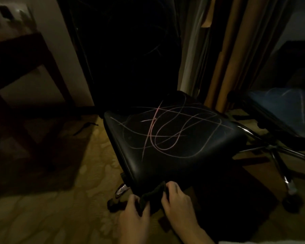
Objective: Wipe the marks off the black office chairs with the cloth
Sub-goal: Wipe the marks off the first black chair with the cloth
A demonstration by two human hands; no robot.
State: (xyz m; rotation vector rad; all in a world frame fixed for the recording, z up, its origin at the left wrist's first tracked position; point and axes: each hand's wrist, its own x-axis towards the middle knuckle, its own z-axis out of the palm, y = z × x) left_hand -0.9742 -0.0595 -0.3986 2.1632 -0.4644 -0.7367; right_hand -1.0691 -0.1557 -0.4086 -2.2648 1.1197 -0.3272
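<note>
Room dim; detail in the shadows is poor. Carpet (63, 208) patterned, pale yellow-green; dark wooden table (16, 55) at far left, curtains (224, 50) behind.

Black office chair (174, 138): seat faces the camera, backrest (127, 50) rises behind it, almost lost in the dark. Seat carries a tangle of pale pink and white marks (165, 131), looping and crossing over most of the middle; faint lines show on the backrest too. 2nd chair (280, 106) to the right, seat bluish in this light, with at least 1 streak on it; its chrome base (278, 155) lies just beside the 1st seat.

Cloth (152, 198): dark, bunched, held at the seat's front edge, between the 2 hands. Left hand (134, 213) grips its left side with curled fingers; right hand (176, 199) pinches its right side, fingertips touching the seat rim.

Step in hand, as I judge it: readying the cloth before the 1st stroke; no mark looks wiped yet.

Advice:
1. Fold the cloth into a flat pad, so the whole face bears on the seat.
2. Steady the chair with the free hand; castors may roll.
3. Wipe from back to front in overlapping passes, pressing firmly over the dense crossing at centre.
4. Turn to a clean face when it loads up.
</note>
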